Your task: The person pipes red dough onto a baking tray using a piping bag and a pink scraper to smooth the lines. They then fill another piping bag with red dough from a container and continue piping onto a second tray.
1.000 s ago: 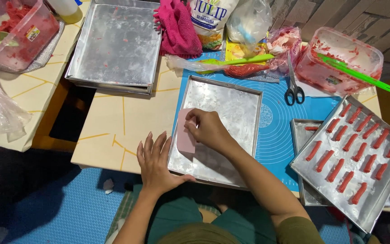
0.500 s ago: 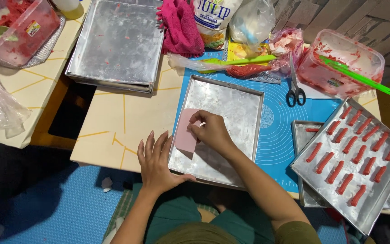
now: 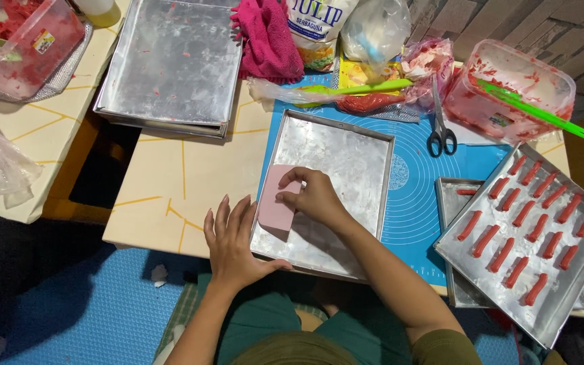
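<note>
The right hand (image 3: 315, 197) pinches a pink scraper (image 3: 275, 206) against the left wall of the empty tray (image 3: 346, 155) on the blue mat (image 3: 417, 203) — the left hand (image 3: 232, 238), fingers spread flat, steadies the tray's near-left corner; scissors (image 3: 441, 132) lie just beyond

My left hand (image 3: 232, 245) lies flat, palm down, fingers spread and pointing away from me. My right hand (image 3: 313, 197) reaches forward from a bent arm, fingers curled in a pinching grip, knuckles up.
</note>
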